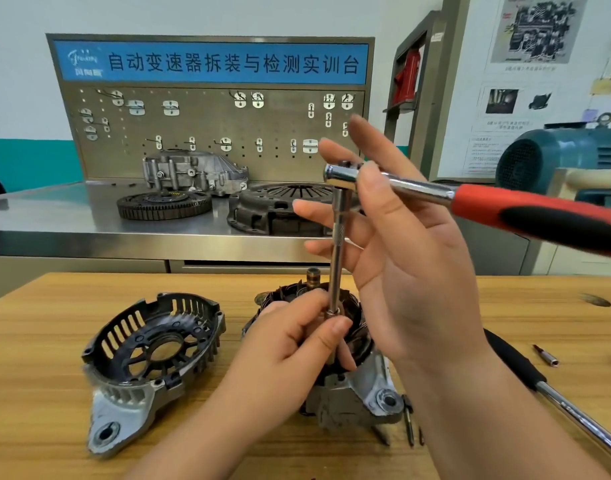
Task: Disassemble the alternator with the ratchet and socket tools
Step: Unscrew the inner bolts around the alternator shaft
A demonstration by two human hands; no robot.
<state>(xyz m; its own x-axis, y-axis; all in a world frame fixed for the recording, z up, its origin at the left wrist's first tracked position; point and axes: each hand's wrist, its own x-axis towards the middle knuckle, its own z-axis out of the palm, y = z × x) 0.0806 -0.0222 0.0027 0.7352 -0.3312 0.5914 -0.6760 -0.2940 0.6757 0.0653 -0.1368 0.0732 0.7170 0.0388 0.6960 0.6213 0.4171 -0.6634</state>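
In the lower middle of the frame, the left hand (pixel 297 341) pinches the extension bar (pixel 338 258) down onto the alternator (pixel 349 400) on the worktop (pixel 37 341), while the right hand (pixel 418 271), fingers spread, thumb-pinches the ratchet (pixel 418 188), so loosening a fastener likely needs a steady handle swing next.
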